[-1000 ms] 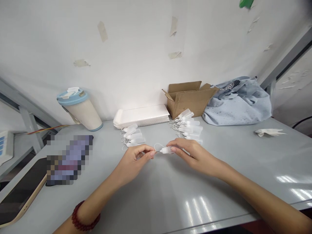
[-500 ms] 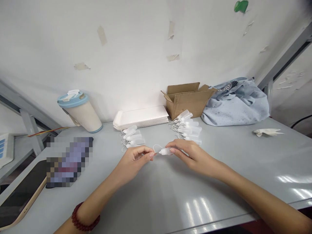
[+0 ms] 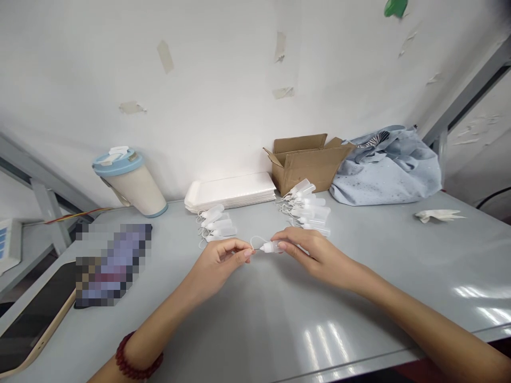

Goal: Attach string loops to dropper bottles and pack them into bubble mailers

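Between thumb and fingers, my right hand (image 3: 315, 252) grips a small translucent needle-tip bottle (image 3: 272, 247), its nozzle pointing left. My left hand (image 3: 225, 260) is closed in a pinch at the far end of the thin needle, where a white tether loop (image 3: 259, 238) from the bottle's neck ends. The tiny cap at the fingertips is mostly hidden. Just behind my left hand lies a small group of similar bottles (image 3: 217, 226) with looped tethers. A larger pile of them (image 3: 313, 213) sits behind my right hand.
White padded envelopes (image 3: 235, 190) are stacked by the wall, beside an open cardboard box (image 3: 315, 167) and a light blue cloth bag (image 3: 387, 175). A tumbler (image 3: 133, 181) stands at left, near a phone (image 3: 35, 314). Crumpled tissue (image 3: 439, 215) lies at right on the grey table (image 3: 255, 330).
Both hands keep nearly the same pose, with the bottle held between them. The view has shifted very slightly.
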{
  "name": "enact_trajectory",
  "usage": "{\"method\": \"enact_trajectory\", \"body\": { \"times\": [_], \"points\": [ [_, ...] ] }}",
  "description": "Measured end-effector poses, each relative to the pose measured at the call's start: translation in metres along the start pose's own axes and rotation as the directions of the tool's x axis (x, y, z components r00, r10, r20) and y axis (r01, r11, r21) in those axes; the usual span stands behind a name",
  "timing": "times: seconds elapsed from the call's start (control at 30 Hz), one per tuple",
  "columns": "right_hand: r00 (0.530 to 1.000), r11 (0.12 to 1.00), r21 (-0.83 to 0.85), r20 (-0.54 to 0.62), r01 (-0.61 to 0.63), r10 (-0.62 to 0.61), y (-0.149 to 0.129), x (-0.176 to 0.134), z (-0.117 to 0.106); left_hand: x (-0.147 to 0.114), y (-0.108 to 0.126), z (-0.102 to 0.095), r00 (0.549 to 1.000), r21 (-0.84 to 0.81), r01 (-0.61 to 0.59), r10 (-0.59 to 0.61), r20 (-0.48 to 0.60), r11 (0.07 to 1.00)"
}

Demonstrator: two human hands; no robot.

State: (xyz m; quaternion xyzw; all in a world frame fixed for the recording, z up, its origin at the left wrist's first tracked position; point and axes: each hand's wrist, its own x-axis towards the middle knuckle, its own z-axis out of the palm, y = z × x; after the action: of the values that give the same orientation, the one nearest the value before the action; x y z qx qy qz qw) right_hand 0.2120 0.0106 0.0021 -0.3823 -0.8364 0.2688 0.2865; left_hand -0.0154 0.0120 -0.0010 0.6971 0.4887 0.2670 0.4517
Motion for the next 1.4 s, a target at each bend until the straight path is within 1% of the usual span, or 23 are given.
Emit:
{"method": "enact_trajectory", "body": {
  "times": [0.17,0.33,0.57,0.7,0.83,0.97,1.23,1.4],
  "points": [
    [1.0,1.0,-0.025,0.011,0.004,-0.004,0.001,0.0,0.0,0.0,0.0,0.001,1.0,-0.006,0.014,-0.014,0.011,1.0],
    [0.999,0.999,-0.05,0.029,0.015,-0.014,0.001,0.0,0.003,0.0,0.001,0.003,0.999,-0.054,0.023,-0.021,0.025,0.998],
    [0.999,0.999,-0.046,0.035,0.001,0.001,0.003,-0.002,0.016,-0.001,0.001,0.005,0.999,-0.073,0.037,-0.035,0.031,0.997],
    [1.0,0.999,-0.047,0.019,0.013,-0.012,0.006,-0.003,0.022,-0.001,0.0,0.008,0.998,-0.083,0.064,-0.061,0.027,0.995],
    [0.999,0.998,-0.044,-0.013,0.042,-0.043,0.007,-0.005,0.026,-0.001,0.0,0.01,0.997,-0.096,0.069,-0.064,0.05,0.993],
    [0.995,0.995,-0.044,-0.039,0.086,-0.088,0.009,-0.006,0.029,-0.002,0.001,0.01,0.996,-0.102,0.078,-0.074,0.043,0.992],
    [0.981,0.979,-0.105,-0.062,0.175,-0.182,0.012,-0.006,0.031,-0.002,-0.003,0.009,0.995,-0.096,0.097,-0.094,0.031,0.991],
    [0.973,0.969,-0.135,-0.072,0.206,-0.217,0.011,-0.006,0.03,-0.001,-0.005,0.009,0.99,-0.151,0.135,-0.129,0.051,0.979]
  ]
}}
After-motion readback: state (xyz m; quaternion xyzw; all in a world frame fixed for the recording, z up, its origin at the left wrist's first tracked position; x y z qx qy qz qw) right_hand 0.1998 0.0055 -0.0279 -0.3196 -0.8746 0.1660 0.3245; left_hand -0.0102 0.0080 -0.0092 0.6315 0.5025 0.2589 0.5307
